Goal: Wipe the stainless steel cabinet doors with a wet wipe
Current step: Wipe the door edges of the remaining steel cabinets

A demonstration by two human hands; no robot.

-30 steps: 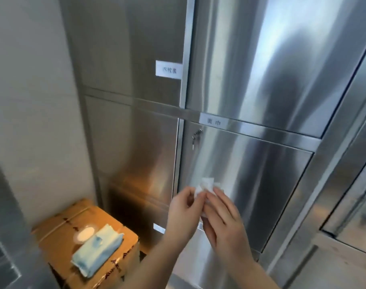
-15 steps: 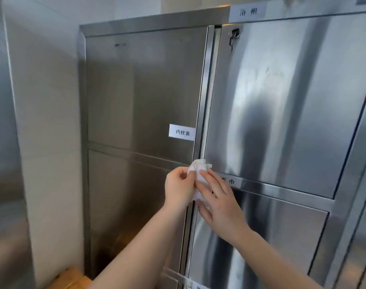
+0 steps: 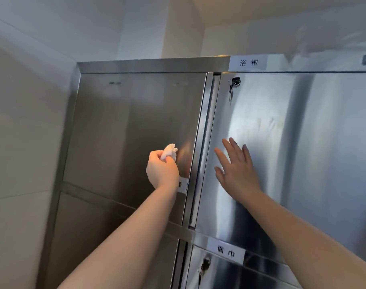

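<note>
The stainless steel cabinet fills the view, with an upper left door [image 3: 125, 126] and an upper right door [image 3: 292, 147]. My left hand [image 3: 161, 170] grips a crumpled white wet wipe [image 3: 170, 151] and holds it up in front of the upper left door, near that door's right edge. My right hand [image 3: 235, 165] is spread with straight fingers against the left part of the upper right door. A key [image 3: 232, 88] hangs in the lock at that door's top left corner.
White labels sit on the frame above the right door [image 3: 248, 63] and below it [image 3: 226, 252]. A lower right door carries another lock with a key [image 3: 204, 265]. A pale tiled wall [image 3: 21, 132] stands left of the cabinet.
The view has tilted upward to the upper doors. My hands have come apart: the left one lifted the wipe to the upper left door, the right one let go and moved onto the upper right door.
</note>
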